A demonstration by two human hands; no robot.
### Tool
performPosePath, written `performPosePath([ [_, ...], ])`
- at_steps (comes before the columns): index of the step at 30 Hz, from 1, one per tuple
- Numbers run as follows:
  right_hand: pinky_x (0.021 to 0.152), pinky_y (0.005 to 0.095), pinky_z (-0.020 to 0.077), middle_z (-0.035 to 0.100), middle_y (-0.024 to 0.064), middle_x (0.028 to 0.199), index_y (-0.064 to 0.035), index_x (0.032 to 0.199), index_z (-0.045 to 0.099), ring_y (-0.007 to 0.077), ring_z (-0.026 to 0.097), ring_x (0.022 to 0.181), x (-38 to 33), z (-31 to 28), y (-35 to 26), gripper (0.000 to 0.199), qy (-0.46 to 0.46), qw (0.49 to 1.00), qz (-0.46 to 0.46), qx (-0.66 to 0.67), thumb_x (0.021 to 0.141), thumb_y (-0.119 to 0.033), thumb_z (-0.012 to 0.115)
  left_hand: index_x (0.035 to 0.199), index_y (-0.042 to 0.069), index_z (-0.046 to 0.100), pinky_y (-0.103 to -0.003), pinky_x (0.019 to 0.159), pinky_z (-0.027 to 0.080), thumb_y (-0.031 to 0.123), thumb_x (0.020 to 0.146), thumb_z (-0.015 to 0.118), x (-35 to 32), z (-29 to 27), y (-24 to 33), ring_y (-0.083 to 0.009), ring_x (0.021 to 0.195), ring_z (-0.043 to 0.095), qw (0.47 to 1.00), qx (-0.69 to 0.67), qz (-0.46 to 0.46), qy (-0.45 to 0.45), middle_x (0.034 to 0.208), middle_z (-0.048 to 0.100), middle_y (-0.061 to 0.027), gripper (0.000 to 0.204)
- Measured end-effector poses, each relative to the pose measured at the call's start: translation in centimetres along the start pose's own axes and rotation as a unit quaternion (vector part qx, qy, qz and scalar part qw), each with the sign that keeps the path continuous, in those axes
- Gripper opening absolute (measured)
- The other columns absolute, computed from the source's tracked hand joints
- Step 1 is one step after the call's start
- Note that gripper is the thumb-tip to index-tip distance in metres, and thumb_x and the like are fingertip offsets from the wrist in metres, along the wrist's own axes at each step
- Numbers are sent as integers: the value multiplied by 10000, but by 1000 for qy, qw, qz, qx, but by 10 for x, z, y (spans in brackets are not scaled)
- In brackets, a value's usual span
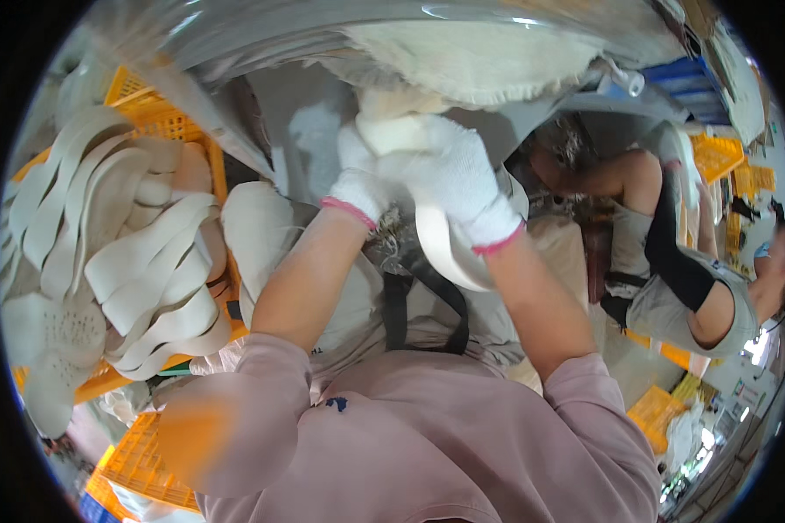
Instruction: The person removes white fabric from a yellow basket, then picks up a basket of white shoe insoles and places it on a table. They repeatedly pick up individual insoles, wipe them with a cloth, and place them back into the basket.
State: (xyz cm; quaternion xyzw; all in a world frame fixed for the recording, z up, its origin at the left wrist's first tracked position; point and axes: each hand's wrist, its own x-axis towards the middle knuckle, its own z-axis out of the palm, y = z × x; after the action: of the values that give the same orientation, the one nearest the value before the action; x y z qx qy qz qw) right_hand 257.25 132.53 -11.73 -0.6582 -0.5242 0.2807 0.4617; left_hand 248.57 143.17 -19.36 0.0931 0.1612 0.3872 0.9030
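Note:
My left hand (360, 179), in a white knitted glove with a pink cuff, is closed at the upper middle of the view. Right beside it, my right hand (458, 174) in a matching glove is closed too. Between them they grip a white curved strip (436, 240), which bends down in a loop below my right hand. Its upper end lies at a pale, frayed, fuzzy pad (488, 65) under a grey machine housing; whether it touches the pad I cannot tell. My gloves hide part of the strip.
On my left, a yellow plastic crate (221, 187) is heaped with off-white, sole-shaped pieces (153, 253). Another yellow crate (144, 462) stands nearer. At the right sits a co-worker with a black sleeve (672, 218); more yellow crates (657, 414) stand beyond.

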Motion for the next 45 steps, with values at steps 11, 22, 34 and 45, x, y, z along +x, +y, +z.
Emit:
performPosePath([
  [11,740,482,599,710,164,978,-61,1073,702,393,726,864,4,3,-69,303,-138,890,-4,-435,847,-261,721,1218,73,713,-401,858,586,353,1132,409,16,-28,-18,-264,961,712,748,587,298,77,1069,743,-109,422],
  [22,929,350,608,770,129,1212,58,1431,625,200,751,1066,-163,-55,34,574,74,916,289,268,920,-158,774,1334,71,681,-344,1024,553,360,1136,550,-22,-6,-36,-219,1154,703,983,102,14,155,1266,741,-82,374],
  [34,922,386,620,779,151,1227,38,1314,692,240,761,1091,-82,-24,0,408,-14,960,178,215,970,-162,782,1329,29,678,-419,986,557,354,1148,489,-19,-15,11,-353,1153,704,785,569,198,147,1248,736,-195,417],
  [45,948,385,598,781,123,1155,39,1294,709,242,747,1061,-70,-19,-9,375,35,987,152,42,965,-138,740,1154,37,750,-423,857,606,356,1110,503,11,-54,-24,-266,951,736,906,401,75,111,1103,768,-134,406],
])
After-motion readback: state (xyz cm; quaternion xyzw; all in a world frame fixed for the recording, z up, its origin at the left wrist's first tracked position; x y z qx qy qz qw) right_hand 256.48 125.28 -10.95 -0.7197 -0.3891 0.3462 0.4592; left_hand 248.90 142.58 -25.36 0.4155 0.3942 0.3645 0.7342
